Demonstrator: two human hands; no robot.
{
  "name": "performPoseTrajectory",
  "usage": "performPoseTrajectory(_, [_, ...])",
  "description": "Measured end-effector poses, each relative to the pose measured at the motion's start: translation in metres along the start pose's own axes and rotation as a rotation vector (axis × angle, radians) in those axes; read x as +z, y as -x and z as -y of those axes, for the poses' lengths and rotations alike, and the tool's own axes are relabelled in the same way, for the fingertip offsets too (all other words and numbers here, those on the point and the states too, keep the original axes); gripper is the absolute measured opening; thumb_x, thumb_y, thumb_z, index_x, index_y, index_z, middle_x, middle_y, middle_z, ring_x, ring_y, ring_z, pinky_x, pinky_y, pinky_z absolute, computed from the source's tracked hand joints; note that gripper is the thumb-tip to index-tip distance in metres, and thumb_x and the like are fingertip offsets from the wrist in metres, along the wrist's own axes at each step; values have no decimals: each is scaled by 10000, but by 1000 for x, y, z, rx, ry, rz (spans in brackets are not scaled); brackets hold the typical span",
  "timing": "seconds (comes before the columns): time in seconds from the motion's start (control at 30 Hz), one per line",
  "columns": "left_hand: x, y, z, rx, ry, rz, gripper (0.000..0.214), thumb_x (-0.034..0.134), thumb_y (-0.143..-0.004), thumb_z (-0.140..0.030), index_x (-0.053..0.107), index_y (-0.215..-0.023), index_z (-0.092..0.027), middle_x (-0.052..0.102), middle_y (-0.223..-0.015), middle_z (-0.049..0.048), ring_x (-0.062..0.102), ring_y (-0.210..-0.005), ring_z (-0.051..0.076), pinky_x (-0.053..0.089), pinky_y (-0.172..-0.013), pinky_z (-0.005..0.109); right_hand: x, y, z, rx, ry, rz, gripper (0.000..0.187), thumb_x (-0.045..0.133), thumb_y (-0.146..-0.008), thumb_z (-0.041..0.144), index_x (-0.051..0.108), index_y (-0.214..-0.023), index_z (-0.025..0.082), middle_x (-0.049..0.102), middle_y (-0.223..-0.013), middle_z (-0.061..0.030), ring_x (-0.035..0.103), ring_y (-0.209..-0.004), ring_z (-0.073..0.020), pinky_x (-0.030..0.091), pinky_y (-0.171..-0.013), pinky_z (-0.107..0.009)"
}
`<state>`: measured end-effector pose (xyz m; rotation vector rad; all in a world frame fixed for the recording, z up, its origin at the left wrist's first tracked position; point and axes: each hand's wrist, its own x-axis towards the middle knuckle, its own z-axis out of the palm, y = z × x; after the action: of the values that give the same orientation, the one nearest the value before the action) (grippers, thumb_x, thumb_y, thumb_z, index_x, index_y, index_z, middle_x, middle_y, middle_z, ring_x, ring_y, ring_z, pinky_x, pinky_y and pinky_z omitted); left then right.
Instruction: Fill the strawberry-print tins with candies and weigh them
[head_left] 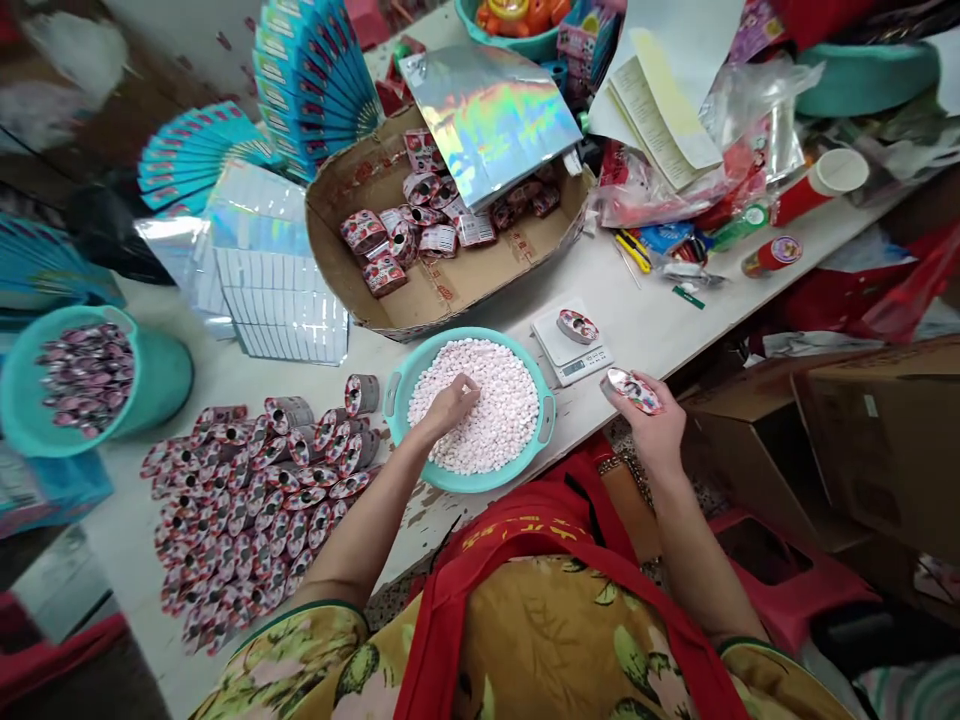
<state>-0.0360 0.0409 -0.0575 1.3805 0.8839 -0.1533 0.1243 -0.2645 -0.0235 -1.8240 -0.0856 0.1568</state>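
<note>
My left hand (450,405) rests in a teal basin (546,415) full of small white and pink candies (495,410), fingers pinched together on some of them. My right hand (654,425) is closed on a small oval tin (634,390) with a red printed lid, held at the table's edge, right of the basin. Behind it a small white scale (568,352) carries another oval tin (577,326).
Several empty tins (255,500) lie heaped left of the basin. A cardboard box (435,290) with printed packets sits behind. A teal bucket (161,375) of tins stands far left, holographic sheets (277,270) beside it. Cardboard boxes (870,430) and a red stool (780,580) are at right.
</note>
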Motion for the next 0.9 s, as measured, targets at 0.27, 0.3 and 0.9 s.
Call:
performPoseTrajectory(0.27, [-1, -13, -8, -236, 461, 144, 269, 716, -841, -391, 533, -839, -193, 428, -464, -84, 282, -297, 47, 151, -317, 148, -17, -10, -17, 127, -65, -150, 597, 903, -593, 401, 735, -1115, 165, 747, -1022, -69, 698, -918, -211, 559, -912, -393])
performPoseTrajectory(0.3, [0, -13, -10, -241, 490, 98, 272, 703, -858, -385, 523, -813, -186, 454, -484, -70, 323, -311, 48, 180, -317, 144, -17, -11, -19, 132, -75, -157, 602, 905, -591, 398, 733, -1119, 166, 748, -1023, -69, 700, -917, -210, 561, -912, -392])
performPoseTrajectory(0.9, [143, -102, -128, 372, -388, 165, 153, 703, -814, -205, 601, -705, -169, 530, -587, -6, 457, -565, 123, 304, -566, 231, -24, -18, -38, 185, -86, -183, 597, 906, -588, 417, 737, -1103, 166, 751, -1010, -72, 702, -917, -216, 579, -891, -399])
